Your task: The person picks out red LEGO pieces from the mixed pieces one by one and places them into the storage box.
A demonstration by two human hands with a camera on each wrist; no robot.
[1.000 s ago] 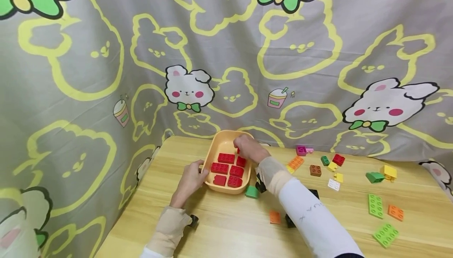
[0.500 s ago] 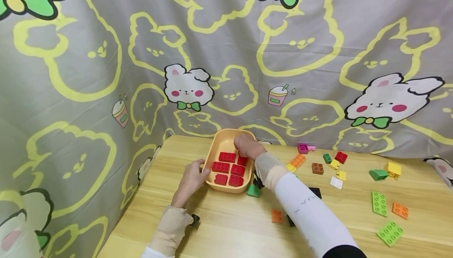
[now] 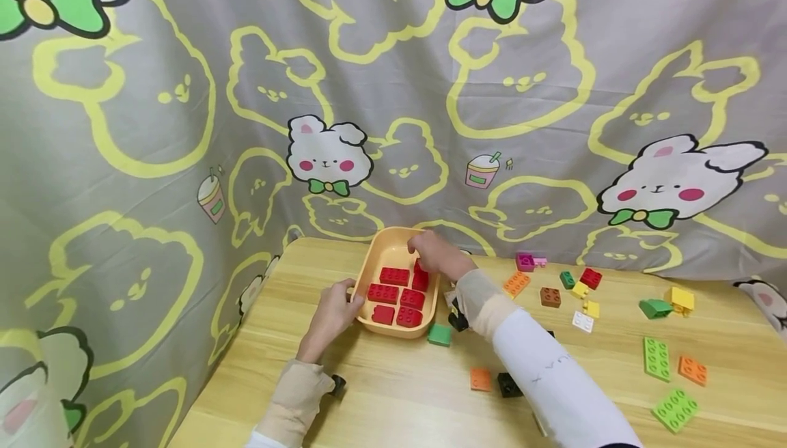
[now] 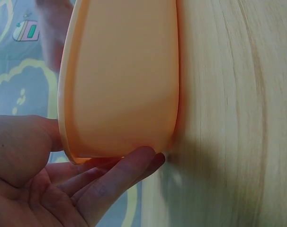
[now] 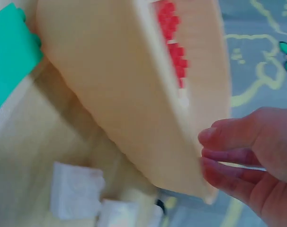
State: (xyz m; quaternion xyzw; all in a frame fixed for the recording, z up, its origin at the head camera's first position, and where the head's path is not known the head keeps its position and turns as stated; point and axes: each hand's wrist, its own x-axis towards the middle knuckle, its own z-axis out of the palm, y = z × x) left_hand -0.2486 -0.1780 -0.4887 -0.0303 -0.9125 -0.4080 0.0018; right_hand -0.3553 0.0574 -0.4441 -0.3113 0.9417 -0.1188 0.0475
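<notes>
A yellow-orange plastic tray (image 3: 393,330) sits at the back of the table, with several red toy bricks (image 3: 382,293) lying in rows inside. My left hand (image 3: 334,313) grips its left rim; in the left wrist view the thumb is on one side of the tray wall (image 4: 124,80) and the fingers lie against the other. Over the tray's right side is my right hand (image 3: 438,255), close beside a red brick (image 3: 421,276). The right wrist view shows that hand (image 5: 276,151) with thumb and fingers apart near the rim, nothing visible between them.
A green brick (image 3: 439,334) stands just right of the tray. Black (image 3: 509,385) and orange (image 3: 480,379) bricks lie nearer. More coloured bricks, such as a lime one (image 3: 675,410), are scattered right. A patterned curtain (image 3: 399,93) hangs behind the table.
My right hand has shifted slightly right, its fingers now looser. More of the red brick beneath it shows in the tray. The left hand stays at the rim.
</notes>
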